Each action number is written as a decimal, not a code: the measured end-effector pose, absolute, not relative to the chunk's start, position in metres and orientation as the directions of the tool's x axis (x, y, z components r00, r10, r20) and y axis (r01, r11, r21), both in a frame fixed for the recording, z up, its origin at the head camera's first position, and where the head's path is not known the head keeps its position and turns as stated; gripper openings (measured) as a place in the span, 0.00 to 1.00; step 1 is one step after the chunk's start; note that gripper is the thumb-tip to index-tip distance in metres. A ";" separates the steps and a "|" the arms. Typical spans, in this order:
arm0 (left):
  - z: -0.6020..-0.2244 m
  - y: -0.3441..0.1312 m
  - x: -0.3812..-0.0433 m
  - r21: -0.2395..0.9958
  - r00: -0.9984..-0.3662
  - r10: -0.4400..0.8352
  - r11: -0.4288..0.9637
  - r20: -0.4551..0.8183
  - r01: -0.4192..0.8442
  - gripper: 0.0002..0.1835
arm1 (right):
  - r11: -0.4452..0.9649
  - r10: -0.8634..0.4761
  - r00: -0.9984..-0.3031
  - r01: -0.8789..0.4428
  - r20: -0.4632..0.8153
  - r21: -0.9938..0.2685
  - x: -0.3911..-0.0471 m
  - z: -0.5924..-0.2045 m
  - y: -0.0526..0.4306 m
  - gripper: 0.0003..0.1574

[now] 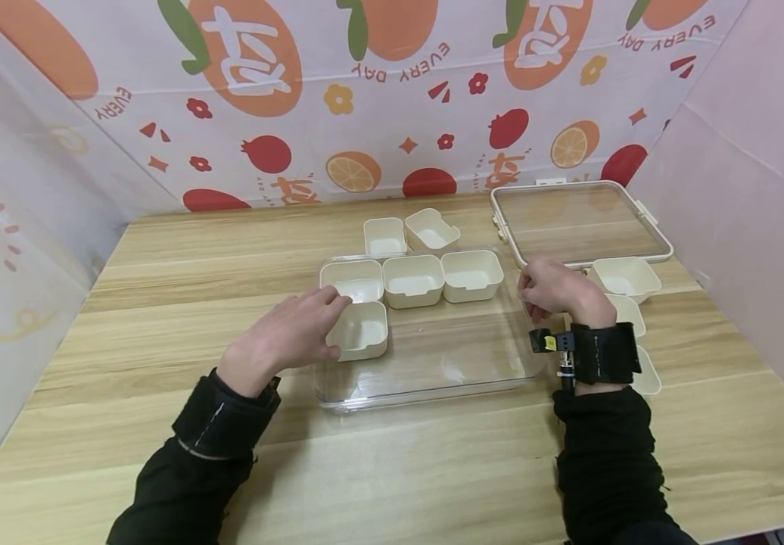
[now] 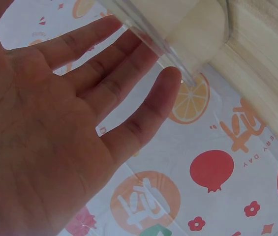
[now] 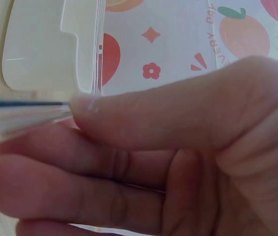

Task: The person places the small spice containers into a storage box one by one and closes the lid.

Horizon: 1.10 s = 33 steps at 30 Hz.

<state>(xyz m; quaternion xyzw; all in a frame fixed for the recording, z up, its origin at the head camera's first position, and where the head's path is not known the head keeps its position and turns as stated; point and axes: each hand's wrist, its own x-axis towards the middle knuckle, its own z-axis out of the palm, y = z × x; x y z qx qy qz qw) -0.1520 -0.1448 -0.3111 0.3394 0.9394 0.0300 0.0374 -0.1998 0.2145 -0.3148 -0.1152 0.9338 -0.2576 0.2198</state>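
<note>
A shallow clear plastic box [image 1: 460, 341] lies on the table with cream bins in it. Three of them, among them the middle bin [image 1: 413, 281], line its far side, and another bin [image 1: 359, 331] sits in front at the left. My left hand [image 1: 286, 333] is at the box's left side beside that front bin. In the left wrist view its fingers [image 2: 124, 73] are nearly straight, tips at the clear rim. My right hand [image 1: 558, 291] is at the box's right side. Its thumb [image 3: 129, 118] and curled fingers pinch a thin clear edge, apparently the box's rim.
Behind the box stand two more cream bins, one upright [image 1: 385, 236] and one tilted [image 1: 431, 230]. Three others, including this bin [image 1: 626, 277], stand at the right, partly behind the right arm. A clear lid with a cream frame [image 1: 586, 223] lies at the back right, against the printed cloth [image 1: 392, 113].
</note>
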 end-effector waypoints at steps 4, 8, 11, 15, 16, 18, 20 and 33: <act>-0.311 -0.145 -0.152 0.076 -0.769 0.638 0.770 -0.047 0.634 0.34 | 0.841 -0.330 -0.877 -0.106 -0.348 -0.531 -0.200 -0.315 0.215 0.09; -0.313 -0.145 -0.153 0.049 -0.785 0.618 0.786 -0.048 0.616 0.33 | 0.839 -0.340 -0.879 -0.122 -0.336 -0.530 -0.200 -0.315 0.216 0.09; -0.314 -0.145 -0.154 0.031 -0.792 0.609 0.793 -0.048 0.608 0.32 | 0.837 -0.342 -0.877 -0.122 -0.336 -0.534 -0.200 -0.315 0.215 0.09; -0.314 -0.146 -0.154 0.032 -0.789 0.612 0.791 -0.053 0.611 0.33 | 0.838 -0.329 -0.878 -0.103 -0.346 -0.535 -0.200 -0.316 0.215 0.08; -0.314 -0.146 -0.154 0.034 -0.790 0.611 0.791 -0.054 0.610 0.34 | 0.840 -0.326 -0.879 -0.100 -0.348 -0.534 -0.199 -0.316 0.215 0.08; -0.314 -0.146 -0.154 0.040 -0.791 0.609 0.793 -0.056 0.607 0.34 | 0.840 -0.319 -0.881 -0.092 -0.350 -0.534 -0.199 -0.317 0.215 0.08; -0.314 -0.146 -0.153 0.042 -0.792 0.607 0.794 -0.055 0.606 0.34 | 0.841 -0.318 -0.881 -0.092 -0.351 -0.533 -0.199 -0.316 0.214 0.08; -0.300 -0.140 -0.160 0.010 -0.772 0.634 0.773 0.035 0.635 0.35 | 0.838 -0.330 -0.878 -0.104 -0.347 -0.535 -0.199 -0.315 0.214 0.09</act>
